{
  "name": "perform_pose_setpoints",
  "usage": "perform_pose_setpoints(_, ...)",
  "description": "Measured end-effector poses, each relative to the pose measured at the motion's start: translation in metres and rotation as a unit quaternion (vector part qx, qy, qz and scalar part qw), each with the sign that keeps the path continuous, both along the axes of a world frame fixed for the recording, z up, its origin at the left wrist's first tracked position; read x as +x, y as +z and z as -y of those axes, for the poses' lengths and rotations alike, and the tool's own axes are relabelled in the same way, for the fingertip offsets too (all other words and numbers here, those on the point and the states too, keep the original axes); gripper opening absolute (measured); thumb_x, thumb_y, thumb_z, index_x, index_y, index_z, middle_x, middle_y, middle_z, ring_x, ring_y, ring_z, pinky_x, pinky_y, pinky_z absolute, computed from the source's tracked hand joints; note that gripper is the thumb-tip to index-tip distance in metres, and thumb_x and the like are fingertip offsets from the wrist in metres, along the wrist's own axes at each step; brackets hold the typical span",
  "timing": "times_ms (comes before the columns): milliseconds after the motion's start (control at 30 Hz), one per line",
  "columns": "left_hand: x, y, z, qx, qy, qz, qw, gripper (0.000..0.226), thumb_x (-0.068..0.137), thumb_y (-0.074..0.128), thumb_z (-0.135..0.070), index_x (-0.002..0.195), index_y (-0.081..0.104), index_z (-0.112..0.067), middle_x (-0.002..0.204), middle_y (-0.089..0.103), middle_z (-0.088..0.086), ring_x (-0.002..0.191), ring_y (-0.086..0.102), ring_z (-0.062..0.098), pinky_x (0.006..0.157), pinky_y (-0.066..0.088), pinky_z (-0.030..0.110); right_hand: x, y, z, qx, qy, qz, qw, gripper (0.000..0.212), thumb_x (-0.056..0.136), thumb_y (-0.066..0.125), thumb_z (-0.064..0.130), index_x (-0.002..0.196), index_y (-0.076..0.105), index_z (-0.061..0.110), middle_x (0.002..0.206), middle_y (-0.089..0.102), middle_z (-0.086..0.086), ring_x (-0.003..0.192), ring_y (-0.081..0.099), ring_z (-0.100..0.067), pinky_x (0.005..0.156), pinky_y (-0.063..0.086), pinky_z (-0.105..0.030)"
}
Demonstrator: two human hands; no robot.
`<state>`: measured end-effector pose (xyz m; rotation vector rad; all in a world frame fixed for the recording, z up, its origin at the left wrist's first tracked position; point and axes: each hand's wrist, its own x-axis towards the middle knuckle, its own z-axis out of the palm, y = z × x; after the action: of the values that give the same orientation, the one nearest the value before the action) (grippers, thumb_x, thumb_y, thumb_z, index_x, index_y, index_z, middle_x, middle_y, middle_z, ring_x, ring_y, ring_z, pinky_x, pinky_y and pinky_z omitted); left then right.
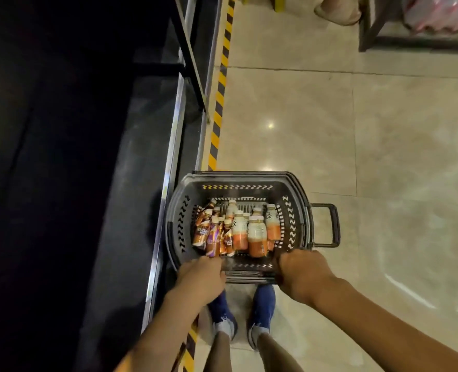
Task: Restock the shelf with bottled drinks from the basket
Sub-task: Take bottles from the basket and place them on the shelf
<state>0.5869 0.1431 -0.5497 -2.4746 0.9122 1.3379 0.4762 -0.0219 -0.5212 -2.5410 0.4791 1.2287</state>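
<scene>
Left hand point(202, 275) is positioned at the near rim of the basket point(249, 181), left of centre. Its fingers point(209, 261) are bent over the rim and clamped on it. Right hand point(301, 272) is positioned at the near right corner of the same basket. Its fingers are curled together around the rim; the fingertips are hidden under the hand.

The basket is dark plastic with slotted walls and stands on the floor point(330, 130). It sits directly ahead of two blue shoes point(262, 304). A pull handle point(327, 225) projects from the basket's right side.

The bottled drinks point(238, 229) stand packed against the near wall of the basket:
- brown-and-purple labelled bottles point(209, 234) on the left, some tilted;
- white-and-orange bottles point(256, 234) on the right, upright.
The far part of the basket floor is bare.

The shelf point(115, 183) runs along the left side of the view. It is dark, and its contents cannot be made out. Its metal front edge lies just beside the basket's left wall. Yellow-and-black hazard tape point(219, 103) marks the floor along the shelf base, and the basket covers part of it.

Well apart, at the top right, a second rack point(370, 36) carries red packaged goods point(442, 14). A tan sack point(338, 9) lies beside it.
</scene>
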Motion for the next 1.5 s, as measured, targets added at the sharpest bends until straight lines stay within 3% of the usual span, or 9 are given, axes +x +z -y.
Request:
perform_pose_setpoints(367, 0.064, -0.316, -0.009, 0.024, 0.031, 0.069, 0.997, 0.053, 0.093, 0.059, -0.034, 0.140, 0.043, -0.015, 0.138, 0.048, 0.011, 0.127, 0.045, 0.027, 0.105, 0.042, 0.039, 0.034, -0.300, -0.001, -0.046, 0.006, -0.112, 0.993, 0.045, 0.098, 0.051, 0.020, 0.142, 0.045, 0.015, 0.144, 0.046, -0.012, 0.132, 0.042, -0.032, 0.105, 0.040, -0.044)
perform_pose_setpoints(467, 0.082, -0.383, -0.007, 0.029, 0.128, 0.076, 0.988, 0.071, 0.087, 0.067, -0.037, 0.146, 0.033, -0.014, 0.142, 0.043, 0.013, 0.131, 0.044, 0.029, 0.106, 0.042, 0.043, 0.037, -0.373, -0.004, -0.013, -0.132, -0.089, 0.987, 0.076, 0.097, 0.055, 0.029, 0.157, 0.012, 0.008, 0.154, 0.033, -0.017, 0.140, 0.035, -0.036, 0.110, 0.039, -0.048)
perform_pose_setpoints(567, 0.095, -0.436, -0.006, 0.015, 0.332, 0.031, 0.943, 0.090, 0.079, 0.074, -0.048, 0.148, 0.027, -0.016, 0.143, 0.045, 0.015, 0.129, 0.047, 0.034, 0.104, 0.042, 0.048, 0.045, -0.428, -0.010, 0.093, -0.409, -0.032, 0.907, 0.109, 0.087, 0.070, 0.041, 0.158, -0.009, 0.015, 0.159, 0.022, -0.018, 0.145, 0.026, -0.037, 0.119, 0.028, -0.053)
perform_pose_setpoints(667, 0.096, -0.473, -0.007, -0.011, 0.413, -0.005, 0.911, 0.123, 0.059, 0.085, -0.061, 0.151, 0.015, -0.019, 0.146, 0.043, 0.015, 0.132, 0.045, 0.037, 0.108, 0.039, 0.050, 0.052, -0.466, -0.016, 0.083, -0.475, 0.013, 0.876, 0.122, 0.073, 0.082, 0.031, 0.157, -0.006, 0.015, 0.158, 0.016, -0.019, 0.145, 0.022, -0.037, 0.121, 0.021, -0.052)
perform_pose_setpoints(800, 0.094, -0.482, -0.013, -0.062, 0.427, 0.028, 0.902, 0.114, 0.049, 0.079, -0.075, 0.138, 0.026, -0.027, 0.132, 0.058, 0.010, 0.115, 0.058, 0.034, 0.094, 0.050, 0.049, 0.053, -0.484, -0.003, 0.121, -0.495, 0.034, 0.860, 0.114, 0.060, 0.088, 0.030, 0.148, 0.015, 0.024, 0.140, 0.036, -0.004, 0.130, 0.041, -0.031, 0.105, 0.044, -0.048)
perform_pose_setpoints(967, 0.087, -0.444, -0.008, -0.027, 0.459, -0.014, 0.888, 0.080, 0.079, 0.079, -0.043, 0.143, 0.038, -0.019, 0.138, 0.052, 0.011, 0.120, 0.055, 0.034, 0.089, 0.047, 0.043, 0.039, -0.463, 0.006, 0.262, -0.671, 0.033, 0.693, 0.130, 0.026, 0.095, 0.053, 0.137, 0.034, 0.023, 0.123, 0.063, -0.002, 0.110, 0.065, -0.025, 0.096, 0.053, -0.047)
perform_pose_setpoints(1100, 0.068, -0.370, -0.001, -0.060, 0.515, -0.105, 0.849, 0.086, 0.078, 0.082, -0.023, 0.148, 0.034, -0.011, 0.146, 0.048, 0.008, 0.132, 0.048, 0.030, 0.107, 0.041, 0.043, 0.034, -0.372, -0.004, 0.356, -0.705, 0.006, 0.613, 0.095, 0.056, 0.094, 0.044, 0.131, 0.043, 0.019, 0.115, 0.072, -0.008, 0.098, 0.073, -0.028, 0.087, 0.060, -0.047)
perform_pose_setpoints(1267, 0.042, -0.215, 0.019, -0.126, 0.566, -0.169, 0.797, 0.068, 0.075, 0.083, -0.017, 0.134, 0.050, -0.016, 0.129, 0.063, 0.000, 0.114, 0.060, 0.021, 0.092, 0.046, 0.033, 0.024, -0.233, -0.008, 0.396, -0.697, 0.035, 0.598, 0.068, 0.074, 0.082, 0.020, 0.133, 0.048, 0.022, 0.110, 0.072, -0.015, 0.088, 0.075, -0.025, 0.066, 0.059, -0.036)
perform_pose_setpoints(1500, 0.031, 0.077, 0.033, -0.242, 0.582, -0.201, 0.750, 0.062, 0.062, 0.089, -0.031, 0.117, 0.062, -0.023, 0.098, 0.076, -0.003, 0.094, 0.072, 0.019, 0.086, 0.056, 0.043, 0.034, 0.026, -0.001, 0.391, -0.651, 0.159, 0.630, 0.066, 0.068, 0.090, 0.034, 0.124, 0.059, 0.019, 0.108, 0.076, -0.009, 0.097, 0.074, -0.027, 0.084, 0.061, -0.045)
